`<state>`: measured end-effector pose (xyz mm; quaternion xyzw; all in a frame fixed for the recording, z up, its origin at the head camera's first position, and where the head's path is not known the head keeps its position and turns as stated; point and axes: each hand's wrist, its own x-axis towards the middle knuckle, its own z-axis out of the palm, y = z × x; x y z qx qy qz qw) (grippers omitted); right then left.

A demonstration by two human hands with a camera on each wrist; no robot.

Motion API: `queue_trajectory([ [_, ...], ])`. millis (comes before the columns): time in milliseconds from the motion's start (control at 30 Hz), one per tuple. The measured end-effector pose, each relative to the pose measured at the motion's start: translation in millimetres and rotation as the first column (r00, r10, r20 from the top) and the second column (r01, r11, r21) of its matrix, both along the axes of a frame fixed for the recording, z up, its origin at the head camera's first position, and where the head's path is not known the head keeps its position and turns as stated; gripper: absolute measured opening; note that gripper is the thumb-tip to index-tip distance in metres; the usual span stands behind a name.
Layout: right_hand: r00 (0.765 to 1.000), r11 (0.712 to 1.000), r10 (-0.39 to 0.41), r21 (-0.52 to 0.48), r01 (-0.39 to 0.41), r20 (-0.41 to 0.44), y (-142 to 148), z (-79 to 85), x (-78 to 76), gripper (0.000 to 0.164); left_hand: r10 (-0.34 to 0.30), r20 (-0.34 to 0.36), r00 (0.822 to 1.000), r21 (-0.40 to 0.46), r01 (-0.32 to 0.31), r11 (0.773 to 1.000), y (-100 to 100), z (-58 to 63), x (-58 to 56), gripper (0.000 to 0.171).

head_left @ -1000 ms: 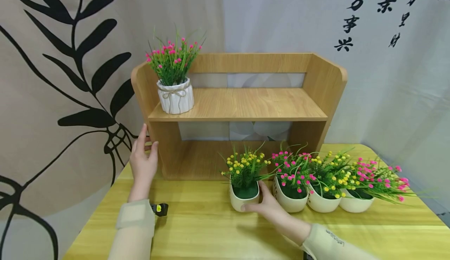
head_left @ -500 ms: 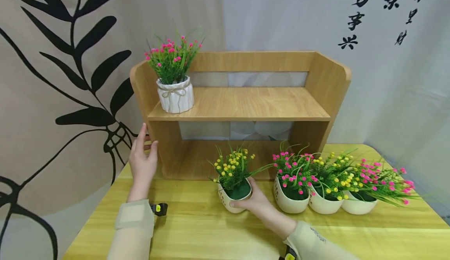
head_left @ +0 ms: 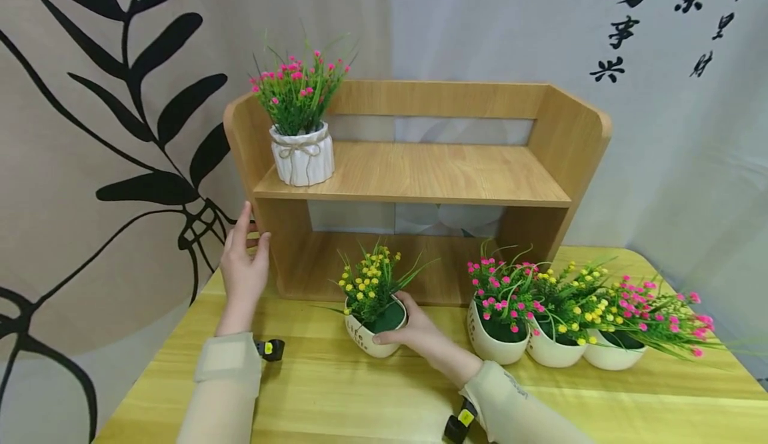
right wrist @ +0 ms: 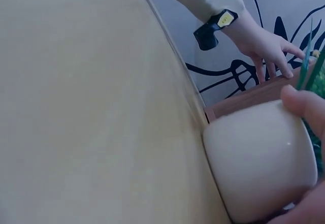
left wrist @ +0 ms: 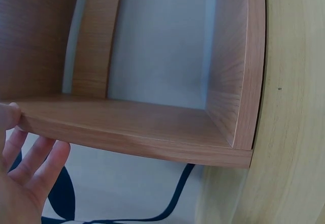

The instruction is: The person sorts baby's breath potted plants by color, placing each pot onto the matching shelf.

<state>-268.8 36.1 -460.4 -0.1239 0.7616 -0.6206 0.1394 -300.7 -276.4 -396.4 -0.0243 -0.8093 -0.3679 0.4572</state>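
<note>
In the head view, my right hand point(head_left: 420, 337) grips a white pot point(head_left: 366, 339) of yellow artificial flowers point(head_left: 369, 277), thumb near the rim and fingers on its right side. The pot tilts slightly in front of a two-tier wooden desk shelf point(head_left: 444, 201). In the right wrist view, the pot point(right wrist: 259, 163) is close to the tabletop; contact is hard to tell. My left hand point(head_left: 246, 274) holds the shelf's left side panel. In the left wrist view, its thumb lies at the panel's front edge point(left wrist: 132, 142), its fingers point(left wrist: 38, 160) along the outer side.
On the upper tier stands a white pot point(head_left: 303, 157) of pink flowers, twine around it. Three more white pots stand right on the table: pink point(head_left: 498, 337), yellow point(head_left: 555, 351) and pink point(head_left: 615, 351). A printed curtain point(head_left: 678, 131) hangs behind the table point(head_left: 336, 404).
My right hand has carried the yellow-flowered pot leftward along the shelf's front, and the pot has tilted. My left hand keeps its place on the side panel. The head view has shifted slightly.
</note>
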Motion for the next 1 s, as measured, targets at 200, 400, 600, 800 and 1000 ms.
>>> queue_trajectory([
  [200,0.997,0.997,0.069,-0.024,-0.068,0.024,-13,0.0,-6.6,0.101,-0.006,-0.012,1.0,0.001,0.006,1.0,-2,0.1,-0.9,0.067],
  [400,0.996,0.996,0.082,-0.039,-0.084,-0.036,-22,0.4,-3.2,0.099,0.005,0.001,1.0,-0.007,-0.005,1.0,-1,-1.3,-0.6,0.067],
  [600,0.996,0.999,0.033,-0.031,-0.035,-0.078,-24,0.7,-1.9,0.095,0.01,-0.001,1.0,-0.016,-0.01,1.0,0,0.9,-0.6,0.067],
  [800,0.997,1.0,0.009,-0.016,-0.011,-0.077,-24,-0.6,-2.0,0.094,0.009,0.001,1.0,-0.007,-0.009,1.0,1,1.3,0.3,0.068],
  [1000,0.996,1.0,0.004,0.024,-0.002,-0.093,-24,0.3,-2.4,0.095,0.008,0.015,1.0,0.001,-0.008,1.0,1,1.3,3.1,0.068],
])
